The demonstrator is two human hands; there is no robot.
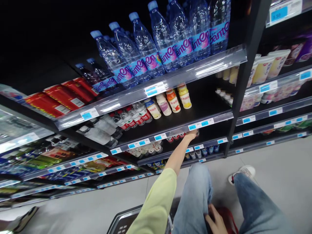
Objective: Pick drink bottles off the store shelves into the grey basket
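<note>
My left hand (193, 134) reaches into a lower shelf, below the price-tag rail. Its fingers are mostly hidden by the shelf edge, and a small clear item shows beside them, too little to name. Red-labelled bottles (175, 137) stand just left of that hand. Low between my knees is my right hand (215, 221), fingers loosely bent and apart, near my jeans and a red bag-like thing (226, 219). No item shows in it. On the shelf above my left hand stand small yogurt drink bottles (174, 100) with coloured labels.
Large blue water bottles (156, 39) line the upper shelf, beside red cartons (60, 97). A dark upright (248, 55) divides the bays. At the bottom sits a grey shopping basket (122, 219). Another person's shoe (26, 219) is at the lower left.
</note>
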